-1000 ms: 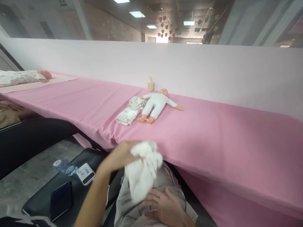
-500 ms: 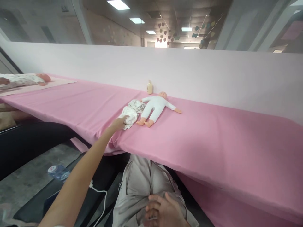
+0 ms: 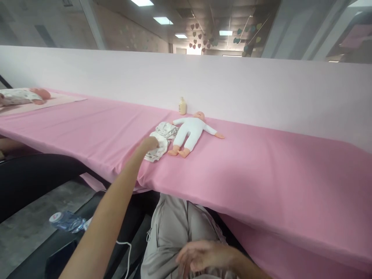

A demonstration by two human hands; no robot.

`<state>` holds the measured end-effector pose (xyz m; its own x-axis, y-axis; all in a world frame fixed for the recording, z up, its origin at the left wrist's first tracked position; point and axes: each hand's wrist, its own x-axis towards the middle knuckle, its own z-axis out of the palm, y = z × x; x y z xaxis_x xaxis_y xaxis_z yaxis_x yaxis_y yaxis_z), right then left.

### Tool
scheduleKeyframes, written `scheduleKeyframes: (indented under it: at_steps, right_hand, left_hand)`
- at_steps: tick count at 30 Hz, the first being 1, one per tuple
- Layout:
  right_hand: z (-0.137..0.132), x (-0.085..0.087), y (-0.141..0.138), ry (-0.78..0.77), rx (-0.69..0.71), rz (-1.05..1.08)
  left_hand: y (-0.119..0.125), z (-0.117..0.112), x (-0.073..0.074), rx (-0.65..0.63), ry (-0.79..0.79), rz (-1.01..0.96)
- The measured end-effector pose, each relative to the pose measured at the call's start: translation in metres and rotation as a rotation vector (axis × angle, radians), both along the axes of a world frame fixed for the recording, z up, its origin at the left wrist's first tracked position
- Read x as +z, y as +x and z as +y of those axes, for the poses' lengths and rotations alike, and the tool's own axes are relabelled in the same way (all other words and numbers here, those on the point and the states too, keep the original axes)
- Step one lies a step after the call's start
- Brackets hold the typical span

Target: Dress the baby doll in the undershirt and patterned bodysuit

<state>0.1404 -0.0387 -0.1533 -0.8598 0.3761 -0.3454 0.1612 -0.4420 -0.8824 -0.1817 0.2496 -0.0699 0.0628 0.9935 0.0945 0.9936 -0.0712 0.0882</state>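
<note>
My left hand (image 3: 150, 144) reaches across the pink-covered table and touches crumpled white printed cloth (image 3: 159, 152). Its fingertips are hidden against the cloth, so I cannot tell whether they grip it. More bunched cloth with a faint pattern (image 3: 167, 129) lies just behind. Right beside the cloth a baby doll (image 3: 190, 131) in a white bodysuit lies on its back, arms spread, feet toward me. Over my lap, my right hand (image 3: 200, 255) is blurred, with loosely bent fingers apart and nothing seen in them.
A pale yellow pump bottle (image 3: 182, 106) stands by the white wall behind the doll. Another doll (image 3: 26, 96) lies on a light mat at the far left. Below the table's edge are a black chair (image 3: 43, 170), a plastic water bottle (image 3: 68, 222) and a white cable (image 3: 128, 252).
My left hand has pushed slightly farther over the cloth, and its fingers are now hidden. My right hand has turned over and lifted from my lap. The view has shifted slightly.
</note>
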Motion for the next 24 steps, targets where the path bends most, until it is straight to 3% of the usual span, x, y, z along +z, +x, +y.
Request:
scheduleKeyframes:
  at_steps: [2, 6, 8, 10, 12, 13, 18, 21, 24]
  right_hand:
    - [0.03, 0.036, -0.002, 0.095, 0.11, -0.012]
    - [0.112, 0.108, -0.027, 0.418, 0.08, -0.087]
    - [0.165, 0.131, -0.052, 0.74, 0.029, -0.162]
    - [0.221, 0.141, -0.083, 1.209, -0.126, -0.308]
    - [0.274, 0.139, -0.114, 1.638, -0.182, -0.538]
    - [0.298, 0.134, -0.129, 1.679, -0.179, -0.583]
    - [0.384, 0.09, -0.19, 1.766, -0.12, -0.702]
    - [0.412, 0.067, -0.213, 1.784, -0.134, -0.701]
    - [0.428, 0.06, -0.225, 1.776, -0.147, -0.67]
  left_hand:
    - [0.008, 0.002, -0.016, 0.016, 0.049, 0.011]
    - [0.012, -0.002, -0.043, 0.012, 0.16, -0.012]
    - [0.009, -0.004, -0.049, -0.023, 0.178, -0.013]
    - [0.007, -0.004, -0.05, -0.043, 0.151, -0.001]
    - [0.006, -0.003, -0.05, -0.043, 0.117, 0.002]
    - [0.006, -0.003, -0.05, -0.041, 0.106, 0.002]
    - [0.004, -0.008, -0.052, -0.049, 0.137, 0.011]
    - [0.004, -0.011, -0.053, -0.061, 0.177, -0.003]
    - [0.005, -0.012, -0.052, -0.038, 0.176, -0.039]
